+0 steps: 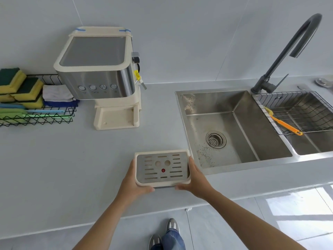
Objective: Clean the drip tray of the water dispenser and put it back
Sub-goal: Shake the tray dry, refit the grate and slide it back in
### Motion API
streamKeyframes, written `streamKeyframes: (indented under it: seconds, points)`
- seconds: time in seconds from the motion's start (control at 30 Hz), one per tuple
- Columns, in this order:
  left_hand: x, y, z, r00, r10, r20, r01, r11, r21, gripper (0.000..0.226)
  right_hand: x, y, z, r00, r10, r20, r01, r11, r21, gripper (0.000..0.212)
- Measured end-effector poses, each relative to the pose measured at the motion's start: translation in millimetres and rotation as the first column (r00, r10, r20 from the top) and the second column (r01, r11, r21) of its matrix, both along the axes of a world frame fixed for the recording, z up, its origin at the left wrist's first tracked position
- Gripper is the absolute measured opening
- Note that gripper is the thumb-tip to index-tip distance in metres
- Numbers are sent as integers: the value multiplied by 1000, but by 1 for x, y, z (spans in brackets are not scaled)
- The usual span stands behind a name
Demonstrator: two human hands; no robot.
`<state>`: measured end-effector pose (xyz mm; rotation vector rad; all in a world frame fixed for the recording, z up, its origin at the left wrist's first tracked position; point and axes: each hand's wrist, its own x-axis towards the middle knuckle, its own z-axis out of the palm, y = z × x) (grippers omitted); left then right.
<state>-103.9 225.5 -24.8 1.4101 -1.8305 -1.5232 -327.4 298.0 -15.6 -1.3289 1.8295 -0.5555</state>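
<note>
With the left hand (134, 181) and right hand (195, 179) each gripping one side of the drip tray (163, 168), above the near worktop (72, 168) just left of the sink (216, 103), keep it level until it is over the basin.

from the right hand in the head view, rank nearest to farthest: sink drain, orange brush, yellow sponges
From the right hand, which grips the drip tray:
1. sink drain, just ahead and slightly right
2. orange brush, farther right, lying on the wire rack
3. yellow sponges, far left, in the black basket
</note>
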Motion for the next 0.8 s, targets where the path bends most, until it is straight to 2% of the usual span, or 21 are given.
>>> streamKeyframes:
  seconds: [0.2, 0.37, 0.8]
  points:
    - [0, -1, -2, 998, 37, 42, -35, 998, -48, 102, 5, -5, 1, 997, -69, 22, 70, 996, -60, 90]
    - [2, -9, 9, 996, 73, 48, -70, 995, -68, 98, 4, -19, 5, 995, -56, 83, 65, 992, -110, 81]
    - [33, -71, 51, 975, 221, 31, -217, 971, -95, 93, 31, -114, 45, 981, 133, 143, -100, 971, -217, 80]
